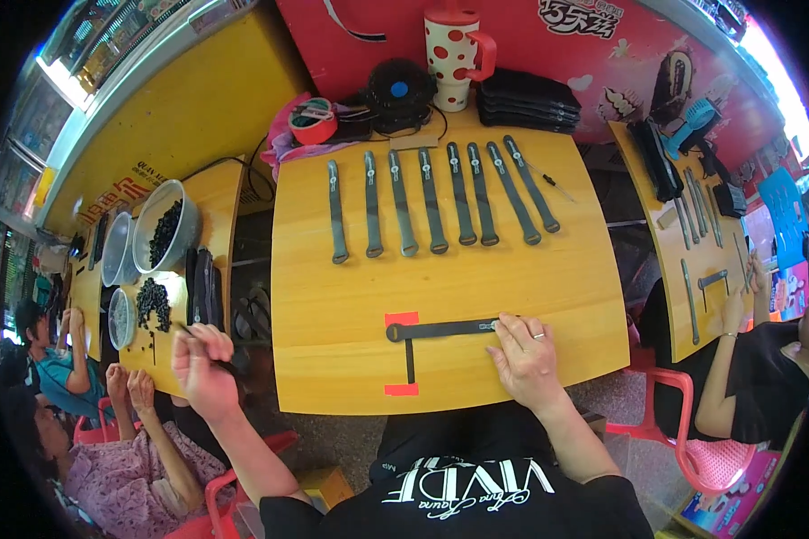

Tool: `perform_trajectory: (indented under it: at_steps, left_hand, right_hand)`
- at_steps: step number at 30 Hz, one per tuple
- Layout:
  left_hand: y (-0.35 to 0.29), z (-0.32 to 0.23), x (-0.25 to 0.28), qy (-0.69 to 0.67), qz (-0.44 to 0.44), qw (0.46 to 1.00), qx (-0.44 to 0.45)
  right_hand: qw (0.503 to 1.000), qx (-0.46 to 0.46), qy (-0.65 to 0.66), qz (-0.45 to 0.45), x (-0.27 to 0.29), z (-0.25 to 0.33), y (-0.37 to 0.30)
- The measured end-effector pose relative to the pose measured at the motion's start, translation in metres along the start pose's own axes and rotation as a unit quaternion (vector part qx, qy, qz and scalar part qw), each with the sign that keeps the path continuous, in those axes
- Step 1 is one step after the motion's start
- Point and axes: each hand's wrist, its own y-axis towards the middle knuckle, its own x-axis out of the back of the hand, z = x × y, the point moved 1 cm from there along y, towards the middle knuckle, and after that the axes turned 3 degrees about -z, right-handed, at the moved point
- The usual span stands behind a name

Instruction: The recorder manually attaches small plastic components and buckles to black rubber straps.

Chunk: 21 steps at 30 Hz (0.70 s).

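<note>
right hand [526, 355]: lies flat, palm down, on the wooden table [476, 287], fingers spread and released; the fingertips press on the right end of a dark strap [445, 330]. a ring shows on one finger.
left hand [202, 359]: held out to the person's left, off the table edge and above the side table [216, 193]; fingers clenched around a small dark piece [229, 364], whose exact kind cannot be told.
dark strap: lies flat and level near the front edge of the wooden table, its round end to the left, just beside an orange tape mark [402, 319].
thin black strip [410, 361]: runs from under the strap toward the person, ending at a second orange tape mark [401, 389].
row of straps [431, 202]: eight grey and dark straps laid side by side across the far half of the wooden table, well apart from both hands.
far edge: a red tape roll [313, 121], a small black fan [400, 90], a spotted red-and-white mug [454, 49] and a stack of black trays [528, 99].
side table: clear tubs [162, 225] hold small black parts, with more loose in a heap [153, 301] near the left hand.
other people: one sits at the right by another table [692, 225] of straps; others sit at the lower left.
</note>
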Motion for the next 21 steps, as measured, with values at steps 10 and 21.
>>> perform_trajectory:
  at_steps: [10,21]
  left_hand:
    - [-0.046,0.073,-0.093,0.58,0.306,0.732,-0.185]
    - [-0.068,0.083,-0.11,0.565,0.371,0.712,-0.19]
  right_hand:
    - [1.0,-0.015,0.011,-0.001,0.003,0.002,-0.004]
    - [0.988,-0.096,0.093,-0.076,0.007,-0.019,-0.024]
